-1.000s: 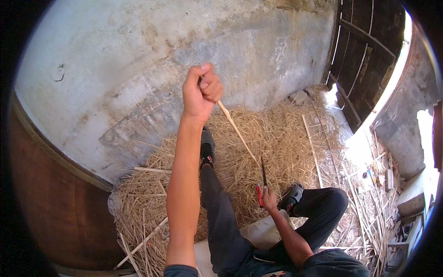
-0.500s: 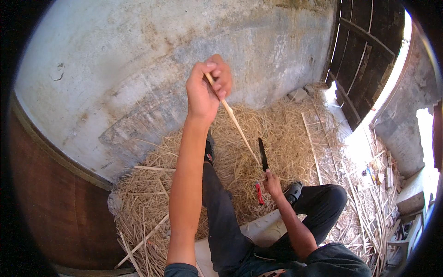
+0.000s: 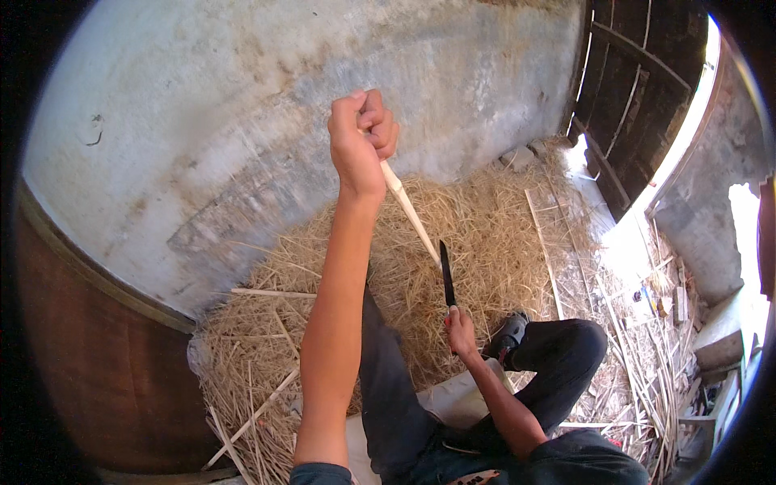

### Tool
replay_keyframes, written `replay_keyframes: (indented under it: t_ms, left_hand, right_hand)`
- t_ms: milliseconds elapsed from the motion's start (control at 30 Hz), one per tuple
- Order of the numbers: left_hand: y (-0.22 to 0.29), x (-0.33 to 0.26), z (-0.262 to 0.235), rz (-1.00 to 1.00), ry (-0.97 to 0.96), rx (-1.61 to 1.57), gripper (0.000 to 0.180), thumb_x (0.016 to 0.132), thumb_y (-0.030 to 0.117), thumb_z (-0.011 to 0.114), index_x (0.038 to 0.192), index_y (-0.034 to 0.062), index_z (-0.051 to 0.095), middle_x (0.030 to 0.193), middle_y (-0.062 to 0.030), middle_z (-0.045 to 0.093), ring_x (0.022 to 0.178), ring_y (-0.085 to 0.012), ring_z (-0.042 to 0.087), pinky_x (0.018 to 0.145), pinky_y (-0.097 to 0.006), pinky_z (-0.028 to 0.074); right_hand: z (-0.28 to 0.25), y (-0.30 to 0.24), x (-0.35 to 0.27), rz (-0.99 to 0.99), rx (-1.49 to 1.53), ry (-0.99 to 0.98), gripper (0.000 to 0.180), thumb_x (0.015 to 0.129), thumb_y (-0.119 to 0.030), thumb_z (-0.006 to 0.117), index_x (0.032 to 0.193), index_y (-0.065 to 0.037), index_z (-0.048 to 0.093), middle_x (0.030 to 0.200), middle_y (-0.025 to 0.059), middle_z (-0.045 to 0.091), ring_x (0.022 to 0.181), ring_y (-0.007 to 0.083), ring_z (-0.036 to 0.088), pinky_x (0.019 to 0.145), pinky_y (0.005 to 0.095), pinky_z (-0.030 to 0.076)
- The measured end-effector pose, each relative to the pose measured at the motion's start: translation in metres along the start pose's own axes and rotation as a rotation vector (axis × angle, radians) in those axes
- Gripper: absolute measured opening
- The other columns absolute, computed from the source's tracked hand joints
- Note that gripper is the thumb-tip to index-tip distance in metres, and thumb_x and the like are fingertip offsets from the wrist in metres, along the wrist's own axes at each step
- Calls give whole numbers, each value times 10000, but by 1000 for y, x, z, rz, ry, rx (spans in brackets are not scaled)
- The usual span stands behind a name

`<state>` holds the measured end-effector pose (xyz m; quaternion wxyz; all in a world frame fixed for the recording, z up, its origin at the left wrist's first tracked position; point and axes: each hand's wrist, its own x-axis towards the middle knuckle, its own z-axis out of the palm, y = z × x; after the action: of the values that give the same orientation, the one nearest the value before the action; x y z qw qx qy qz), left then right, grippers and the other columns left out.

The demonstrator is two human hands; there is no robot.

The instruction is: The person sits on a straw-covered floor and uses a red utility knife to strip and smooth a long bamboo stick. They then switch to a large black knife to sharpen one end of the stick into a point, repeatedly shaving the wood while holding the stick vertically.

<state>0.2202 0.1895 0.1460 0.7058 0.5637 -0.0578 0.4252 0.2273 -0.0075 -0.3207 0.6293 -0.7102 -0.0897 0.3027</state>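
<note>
My left hand (image 3: 361,149) is raised in front of the wall, closed in a fist around the upper end of a pale bamboo stick (image 3: 414,215). The stick slants down and to the right, with a knuckle-like node just below my fist. Lower down, my right hand (image 3: 461,331) grips the handle of a knife with a long dark blade (image 3: 447,271). The blade points up and away, its upper part at the stick's lower end; whether they touch I cannot tell. A bit of red shows beside my right hand.
Shavings and straw-like strips (image 3: 493,234) cover the floor around my feet. Long thin strips (image 3: 634,368) lie to the right. A weathered wall (image 3: 242,105) rises ahead, with dark wooden boards (image 3: 638,81) at far right and a brown panel (image 3: 105,347) at left.
My right hand and the knife have shifted left and slightly down, bringing the blade to the stick's lower end. My left fist has turned a little; the red-handled tool on the straw is now mostly covered.
</note>
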Motion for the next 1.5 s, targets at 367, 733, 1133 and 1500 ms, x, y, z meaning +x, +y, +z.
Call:
replay_keyframes:
  t_ms: [367,733,1133,1500]
  left_hand:
    - [1,-7,2,54,92,55,382,963,370,428,676,178,265,567,53,209,501,-78,153,468,-297,120]
    - [0,-5,-6,0,-22,-5,372,949,372,423,670,181,270,546,56,216,481,-76,162,453,-290,133]
    - [7,6,-24,-208,-476,-239,396,922,412,462,652,177,292,486,59,251,456,-84,163,462,-292,165]
    - [9,10,-40,-236,-632,-261,387,912,435,451,656,184,307,473,70,252,448,-99,127,527,-307,206]
  right_hand:
    - [-21,-225,-46,-446,202,181,396,1114,-359,417,945,-20,534,659,-3,466,572,100,455,504,309,380]
    - [-10,38,-35,-81,-282,28,619,1055,-518,424,844,21,644,628,144,593,615,293,614,622,464,462]
    - [-97,-158,-60,-66,-717,-235,527,994,-473,584,995,42,698,731,214,646,751,323,680,742,468,507]
    - [-109,-192,-83,-138,-900,-96,459,1006,-415,525,976,-8,735,909,284,703,961,463,684,853,528,521]
